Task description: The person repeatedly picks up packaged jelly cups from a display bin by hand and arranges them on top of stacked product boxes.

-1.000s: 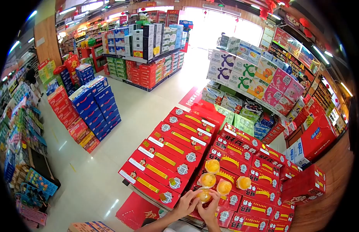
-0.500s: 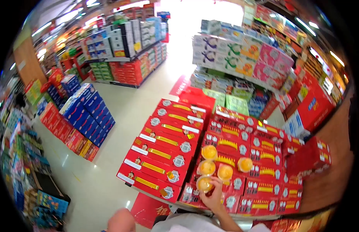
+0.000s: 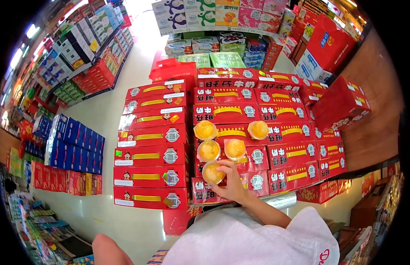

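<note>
My right hand (image 3: 229,182) is closed around a clear cup with yellow-orange contents (image 3: 212,172), which looks like a fruit jelly cup. The fingers grip its right side. The held cup is nearest me, over the red milk cartons. Just beyond it stands another yellow cup (image 3: 209,151), with a third cup (image 3: 234,149) to its right. Farther off are a cup at the left (image 3: 205,130) and one set apart at the right (image 3: 258,130). All appear to have clear lids or rims. My left hand is out of sight; only a bare limb shows at the lower left.
Red milk cartons with yellow handles (image 3: 147,160) are stacked to the left of the cups. A red box (image 3: 342,104) stands upright at the right. Behind are green boxes (image 3: 227,59) and shelves of drink cartons. Blue boxes (image 3: 74,143) stand across the aisle.
The view has tilted down and turned right, so the stacks appear higher and further left. My right hand stays on the same cup, and the other cups keep their places.
</note>
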`<state>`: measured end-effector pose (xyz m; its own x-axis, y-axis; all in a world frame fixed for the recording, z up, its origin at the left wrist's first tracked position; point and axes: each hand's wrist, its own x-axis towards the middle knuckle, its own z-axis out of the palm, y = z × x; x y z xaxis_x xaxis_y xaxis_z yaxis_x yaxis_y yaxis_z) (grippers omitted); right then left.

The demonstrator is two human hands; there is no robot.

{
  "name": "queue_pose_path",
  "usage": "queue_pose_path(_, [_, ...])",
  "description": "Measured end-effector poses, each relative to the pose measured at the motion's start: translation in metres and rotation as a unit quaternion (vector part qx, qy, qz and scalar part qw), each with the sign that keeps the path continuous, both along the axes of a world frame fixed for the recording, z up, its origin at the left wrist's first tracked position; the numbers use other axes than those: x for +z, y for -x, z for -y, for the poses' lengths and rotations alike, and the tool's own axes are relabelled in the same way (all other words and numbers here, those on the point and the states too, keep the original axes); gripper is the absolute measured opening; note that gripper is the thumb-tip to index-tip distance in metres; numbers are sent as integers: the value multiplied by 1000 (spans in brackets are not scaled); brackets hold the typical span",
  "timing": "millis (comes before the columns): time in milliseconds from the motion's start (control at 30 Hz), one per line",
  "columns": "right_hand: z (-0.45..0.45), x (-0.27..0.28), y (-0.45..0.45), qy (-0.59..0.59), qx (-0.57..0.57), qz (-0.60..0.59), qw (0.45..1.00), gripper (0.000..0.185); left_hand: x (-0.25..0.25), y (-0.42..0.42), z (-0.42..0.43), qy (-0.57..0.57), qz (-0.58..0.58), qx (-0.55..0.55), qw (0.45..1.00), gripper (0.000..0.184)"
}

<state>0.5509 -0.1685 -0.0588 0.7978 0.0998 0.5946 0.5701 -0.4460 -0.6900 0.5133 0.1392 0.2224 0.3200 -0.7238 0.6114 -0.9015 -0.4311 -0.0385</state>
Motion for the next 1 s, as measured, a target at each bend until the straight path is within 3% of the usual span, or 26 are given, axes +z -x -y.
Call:
queue_pose_path(133, [0,0,0,-5,-1,-2,1000,67,-8,-2,-7,67,-33,-8,997,61])
queue_pose_path(267, [-1,3,1,3,-18,18,1000,67,-29,4,-20,227,-108,-26,968,65])
queue_pose_path(367, [0,7,0,13,-36,35,999,67,-59,11,-25,407,-203,-89,886,68])
queue_pose_path(533, [1,6,2,21,-39,35,998,66,-113,31,-16,643,-344,-266,631,73])
queue_pose_path(667, [0,3,2,17,-52,58,997,66,-148,61,-5,695,-389,-323,512,77])
queue_pose_path(833, [8,-1,13,16,-46,100,994,62,-179,97,16,724,-401,-331,453,82])
queue_pose_path(900, [0,24,29,-41,-47,137,989,61,-187,111,25,726,-415,-322,445,84])
queue_pose_path(933, [-8,47,40,-163,-3,183,970,57,-192,116,34,723,-423,-318,444,85])
queue_pose_path(1000, [-24,107,59,-246,103,265,927,56,-191,127,44,715,-448,-285,454,85])
